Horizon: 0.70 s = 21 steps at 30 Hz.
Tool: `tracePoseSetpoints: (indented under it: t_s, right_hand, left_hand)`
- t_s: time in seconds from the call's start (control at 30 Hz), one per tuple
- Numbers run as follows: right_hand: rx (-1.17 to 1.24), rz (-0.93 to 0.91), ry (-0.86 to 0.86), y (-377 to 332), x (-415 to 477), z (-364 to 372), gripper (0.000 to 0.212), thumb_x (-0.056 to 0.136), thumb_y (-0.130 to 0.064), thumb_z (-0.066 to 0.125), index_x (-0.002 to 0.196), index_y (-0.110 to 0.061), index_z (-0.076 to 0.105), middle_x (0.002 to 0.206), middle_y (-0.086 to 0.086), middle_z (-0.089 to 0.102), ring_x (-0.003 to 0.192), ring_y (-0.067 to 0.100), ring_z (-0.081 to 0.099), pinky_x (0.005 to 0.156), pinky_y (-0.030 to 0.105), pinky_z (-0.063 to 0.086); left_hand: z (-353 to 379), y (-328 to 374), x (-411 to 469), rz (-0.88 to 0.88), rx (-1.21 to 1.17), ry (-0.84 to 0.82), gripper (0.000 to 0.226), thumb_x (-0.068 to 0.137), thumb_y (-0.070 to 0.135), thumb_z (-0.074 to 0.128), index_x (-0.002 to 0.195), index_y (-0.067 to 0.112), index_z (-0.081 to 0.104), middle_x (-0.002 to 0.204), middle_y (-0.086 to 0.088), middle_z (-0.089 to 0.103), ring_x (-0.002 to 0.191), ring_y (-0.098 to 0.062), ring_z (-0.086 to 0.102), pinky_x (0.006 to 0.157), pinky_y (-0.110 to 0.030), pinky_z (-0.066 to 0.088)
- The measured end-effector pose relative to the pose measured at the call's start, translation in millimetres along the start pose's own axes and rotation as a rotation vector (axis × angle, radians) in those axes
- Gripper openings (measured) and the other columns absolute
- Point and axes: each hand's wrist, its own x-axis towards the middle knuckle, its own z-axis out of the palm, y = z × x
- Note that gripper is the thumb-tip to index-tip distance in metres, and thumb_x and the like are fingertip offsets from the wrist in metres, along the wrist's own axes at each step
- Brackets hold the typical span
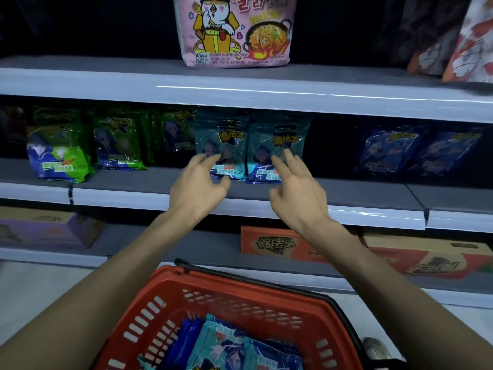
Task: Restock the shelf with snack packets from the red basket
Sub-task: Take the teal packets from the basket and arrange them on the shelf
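Two teal snack packets stand side by side on the middle shelf [133, 182]: the left teal packet [221, 134] and the right teal packet [277, 137]. My left hand [198, 185] hovers in front of the left one, fingers spread, fingertips at its lower face. My right hand [296, 188] is open just before the right one, fingertips near its lower part. Neither hand grips anything. Below, the red basket [170, 297] holds several teal packets [229, 345] and blue packets [184, 335].
Green packets [58, 150] fill the middle shelf's left side and dark blue packets [416, 153] its right. A pink noodle bag [234, 30] stands on the upper shelf. Cardboard boxes [274, 244] sit on the bottom shelf behind the basket.
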Motion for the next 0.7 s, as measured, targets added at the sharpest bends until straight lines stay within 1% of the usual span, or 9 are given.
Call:
tracePoseSetpoints:
  t_s: [0.07,0.1,0.27,0.4,0.47,0.57,0.6,0.63,0.7]
  right_hand:
    - [0.047,-0.016,0.014,-7.2,-18.0,-6.7,0.07,0.097,-0.031,0.053,0.163,-0.032,0.027,0.174,-0.004,0.013,0.16,0.019,0.012,0.115,0.046,0.044]
    - [0.063,-0.03,0.02,-10.5,-27.3,-9.3,0.07,0.099,-0.037,0.053,0.163,-0.033,0.026,0.174,-0.004,0.012,0.16,0.019,0.012,0.115,0.046,0.043]
    - [0.09,-0.06,0.024,-26.7,-72.3,-23.3,0.072,0.099,-0.053,0.054,0.163,-0.038,0.023,0.174,-0.009,0.011,0.16,0.013,0.009,0.117,0.04,0.04]
    - [0.183,-0.049,0.007,-36.7,-102.3,-35.0,0.073,0.098,-0.054,0.059,0.162,-0.04,0.026,0.172,-0.01,0.018,0.159,0.012,0.016,0.12,0.04,0.039]
    - [0.418,0.051,-0.069,-44.4,-117.0,-40.9,0.074,0.096,-0.051,0.066,0.16,-0.04,0.031,0.169,-0.009,0.028,0.153,0.018,0.034,0.117,0.045,0.041]
    - [1.065,0.397,-0.276,-53.7,-133.4,-45.6,0.07,0.087,-0.042,0.082,0.15,-0.039,0.051,0.15,-0.004,0.057,0.13,0.032,0.06,0.104,0.051,0.054]
    - [1.204,0.484,-0.338,-54.6,-136.7,-44.7,0.069,0.079,-0.042,0.087,0.142,-0.038,0.059,0.142,-0.001,0.064,0.124,0.032,0.064,0.101,0.049,0.057]
    - [1.286,0.531,-0.393,-55.2,-141.0,-41.6,0.069,0.072,-0.043,0.091,0.136,-0.038,0.065,0.137,0.002,0.067,0.121,0.03,0.067,0.1,0.046,0.059]
    - [1.336,0.565,-0.482,-56.7,-151.6,-30.3,0.063,0.074,-0.039,0.09,0.132,-0.036,0.067,0.133,0.003,0.069,0.118,0.027,0.068,0.1,0.043,0.058]
  left_hand:
    - [-5.3,-3.4,-23.5,-0.075,-0.239,-0.05,0.062,0.099,0.043,0.061,0.157,0.031,0.042,0.164,0.004,0.037,0.148,-0.021,0.04,0.113,-0.04,0.038]
    - [-7.8,-4.7,-36.7,-0.095,-0.297,-0.065,0.063,0.1,0.045,0.061,0.158,0.032,0.04,0.165,0.005,0.036,0.15,-0.02,0.038,0.115,-0.039,0.037]
    - [-17.9,-9.9,-92.6,-0.179,-0.379,-0.085,0.065,0.098,0.047,0.065,0.157,0.037,0.04,0.163,0.003,0.04,0.149,-0.018,0.04,0.118,-0.046,0.04]
    - [-27.5,-11.2,-130.1,-0.211,-0.441,-0.109,0.064,0.099,0.045,0.065,0.157,0.034,0.041,0.161,0.003,0.044,0.145,-0.019,0.044,0.112,-0.041,0.042]
    - [-35.0,-11.1,-142.7,-0.261,-0.485,-0.125,0.062,0.099,0.043,0.066,0.156,0.032,0.043,0.158,0.002,0.046,0.144,-0.021,0.046,0.112,-0.041,0.042]
    - [-47.5,-12.3,-160.1,-0.385,-0.658,-0.153,0.053,0.098,0.041,0.067,0.148,0.029,0.055,0.146,0.0,0.058,0.135,-0.022,0.054,0.114,-0.045,0.044]
    - [-50.6,-14.3,-166.0,-0.418,-0.716,-0.164,0.048,0.098,0.04,0.067,0.144,0.028,0.059,0.139,0.001,0.062,0.13,-0.021,0.058,0.112,-0.045,0.046]
    - [-53.5,-16.1,-172.8,-0.452,-0.76,-0.185,0.043,0.098,0.039,0.066,0.14,0.028,0.061,0.134,0.002,0.064,0.124,-0.02,0.061,0.108,-0.043,0.048]
    - [-56.4,-22.4,-185.6,-0.499,-0.811,-0.21,0.038,0.098,0.039,0.065,0.135,0.029,0.064,0.13,0.002,0.065,0.119,-0.02,0.064,0.102,-0.041,0.051]
